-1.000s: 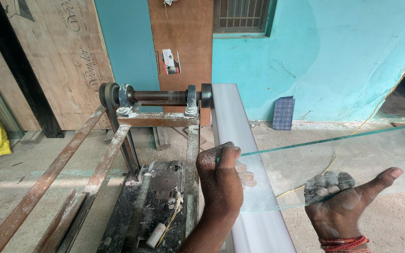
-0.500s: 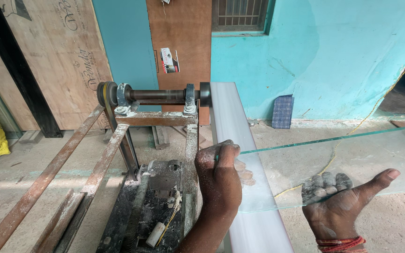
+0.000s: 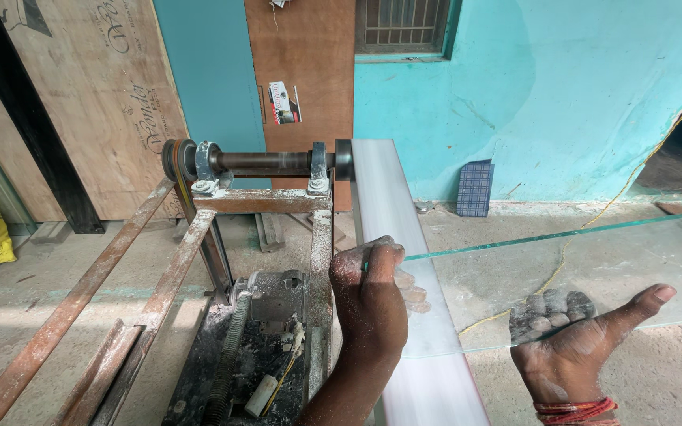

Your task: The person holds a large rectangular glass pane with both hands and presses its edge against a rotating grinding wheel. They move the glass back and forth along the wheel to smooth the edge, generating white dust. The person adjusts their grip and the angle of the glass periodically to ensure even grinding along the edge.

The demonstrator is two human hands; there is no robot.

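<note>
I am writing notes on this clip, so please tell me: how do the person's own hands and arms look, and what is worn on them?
Both are bare, with no gloves and no sleeves in view. The left hand and its forearm are dusted with white powder. The right hand has the same powder on its fingers. Red thread bands circle the right wrist.

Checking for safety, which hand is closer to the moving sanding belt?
Left. The left hand grips the glass sheet right over the belt; the right hand supports the glass farther to the side.
</note>
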